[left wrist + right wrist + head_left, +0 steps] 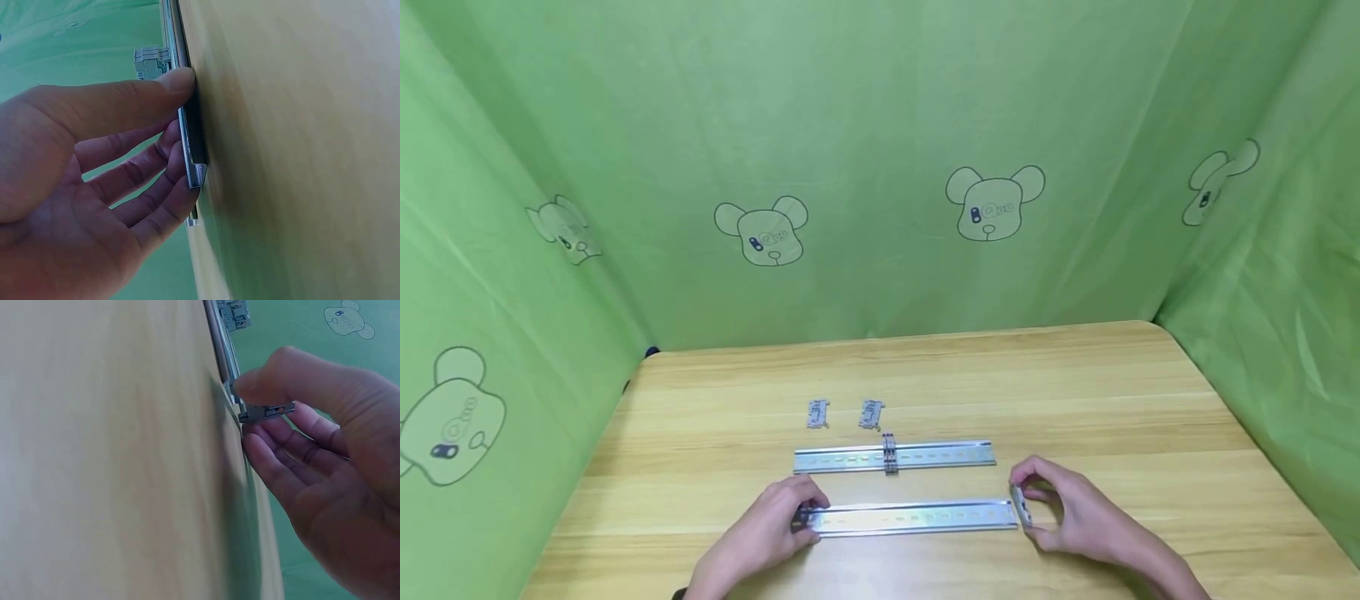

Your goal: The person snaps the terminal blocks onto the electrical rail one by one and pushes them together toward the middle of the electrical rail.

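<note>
Rail (917, 518) gripped by one end, slim module (1021, 505) pinched beside the other

The left hand (769, 523) grips the rail's left end, its thumb on the near edge and its fingers at the far edge. The right hand (1075, 515) pinches the slim module between thumb and fingers, just beyond the rail's right end; whether module and rail touch, I cannot tell.

A second rail (842, 459) lies behind the first, roughly parallel to it on the wooden desk (700, 433). It carries a small cluster of modules (890, 454), set crosswise close to its middle and standing up from it. Farther back, a left loose module (817, 414) and a right loose module (872, 414) lie flat on the desk, apart from each other.

The gripped rail is shiny silver metal with bluish and yellowish reflections, a row of oblong slots along its middle and raised lips down both long sides. The pinched module is thin and grey, held on edge, with small recesses along its narrow side. Green cloth (872, 150) printed with outlined bear heads surrounds the desk.
</note>
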A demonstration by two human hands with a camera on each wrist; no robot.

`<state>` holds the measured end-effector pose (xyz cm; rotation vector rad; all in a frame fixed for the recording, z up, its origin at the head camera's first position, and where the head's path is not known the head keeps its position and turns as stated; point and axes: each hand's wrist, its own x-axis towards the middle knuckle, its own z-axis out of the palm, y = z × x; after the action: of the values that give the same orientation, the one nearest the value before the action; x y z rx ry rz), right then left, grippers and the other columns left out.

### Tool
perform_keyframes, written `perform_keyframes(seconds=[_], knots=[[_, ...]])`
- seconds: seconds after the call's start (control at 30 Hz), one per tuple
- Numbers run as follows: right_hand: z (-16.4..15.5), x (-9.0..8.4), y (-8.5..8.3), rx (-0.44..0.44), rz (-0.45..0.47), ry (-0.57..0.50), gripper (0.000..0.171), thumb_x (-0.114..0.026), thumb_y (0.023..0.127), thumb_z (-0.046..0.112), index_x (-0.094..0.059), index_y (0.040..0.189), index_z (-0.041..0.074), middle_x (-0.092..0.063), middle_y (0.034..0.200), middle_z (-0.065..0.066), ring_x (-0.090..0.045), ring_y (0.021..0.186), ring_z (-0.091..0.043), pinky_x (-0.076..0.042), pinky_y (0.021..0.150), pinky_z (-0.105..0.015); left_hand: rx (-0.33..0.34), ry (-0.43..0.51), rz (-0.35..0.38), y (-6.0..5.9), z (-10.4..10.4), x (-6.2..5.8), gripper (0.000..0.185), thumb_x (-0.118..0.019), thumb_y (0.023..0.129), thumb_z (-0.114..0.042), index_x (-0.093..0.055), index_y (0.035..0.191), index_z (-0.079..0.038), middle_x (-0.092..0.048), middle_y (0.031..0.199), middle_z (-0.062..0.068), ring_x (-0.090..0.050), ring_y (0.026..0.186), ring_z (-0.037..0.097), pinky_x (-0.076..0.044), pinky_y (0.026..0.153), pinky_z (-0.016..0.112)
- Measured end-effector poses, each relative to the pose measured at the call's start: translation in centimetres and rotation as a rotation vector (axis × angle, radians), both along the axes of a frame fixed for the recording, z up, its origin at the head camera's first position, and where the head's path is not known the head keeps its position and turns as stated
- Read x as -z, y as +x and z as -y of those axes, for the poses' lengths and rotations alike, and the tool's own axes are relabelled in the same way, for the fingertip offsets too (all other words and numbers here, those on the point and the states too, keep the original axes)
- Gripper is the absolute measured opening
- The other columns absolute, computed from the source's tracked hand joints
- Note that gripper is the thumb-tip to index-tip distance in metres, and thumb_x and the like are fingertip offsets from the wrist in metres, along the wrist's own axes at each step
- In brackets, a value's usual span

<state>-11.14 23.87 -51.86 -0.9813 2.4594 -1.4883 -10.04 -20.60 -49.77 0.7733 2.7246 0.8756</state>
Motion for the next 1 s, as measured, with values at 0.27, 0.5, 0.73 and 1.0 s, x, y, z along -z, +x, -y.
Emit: perform_keyframes(seconds=[0.27,0.5,0.73,1.0], knots=[[-0.12,0.38,0.24,0.018,-0.021,0.019,0.061,-0.086,0.067,-0.011,-0.056,0.118,0.002,-0.063,0.115,-0.010,-0.066,0.109,-0.023,-0.054,0.094,-0.027,0.004,0.004,-0.004,0.00,-0.06,0.09,0.030,-0.086,0.078,-0.006,-0.074,0.105,-0.009,-0.066,0.100,-0.007,-0.063,0.094,0.010,-0.057,0.088,0.032],[0.10,0.44,0.30,0.025,-0.067,0.046,0.061,-0.089,0.068,-0.007,-0.057,0.119,0.004,-0.063,0.114,-0.007,-0.066,0.108,-0.020,-0.056,0.092,-0.028,0.000,-0.003,-0.005,-0.08,-0.07,0.19,0.030,-0.086,0.078,-0.006,-0.074,0.104,-0.010,-0.065,0.100,-0.009,-0.063,0.094,0.010,-0.057,0.088,0.032],[0.22,0.34,0.18,0.042,-0.091,0.063,0.061,-0.089,0.068,-0.007,-0.057,0.119,0.005,-0.064,0.114,-0.005,-0.066,0.107,-0.019,-0.056,0.091,-0.029,0.002,-0.009,-0.009,-0.08,-0.05,0.18,0.029,-0.087,0.078,-0.008,-0.074,0.104,-0.011,-0.064,0.100,-0.010,-0.061,0.095,0.008,-0.056,0.089,0.033],[0.12,0.32,-0.05,0.021,-0.083,0.057,0.061,-0.089,0.069,-0.006,-0.058,0.120,0.005,-0.065,0.115,-0.006,-0.066,0.108,-0.019,-0.056,0.092,-0.029,0.006,0.001,0.004,-0.09,-0.03,0.12,0.028,-0.086,0.079,-0.007,-0.074,0.103,-0.011,-0.064,0.099,-0.010,-0.061,0.094,0.008,-0.057,0.088,0.032]])
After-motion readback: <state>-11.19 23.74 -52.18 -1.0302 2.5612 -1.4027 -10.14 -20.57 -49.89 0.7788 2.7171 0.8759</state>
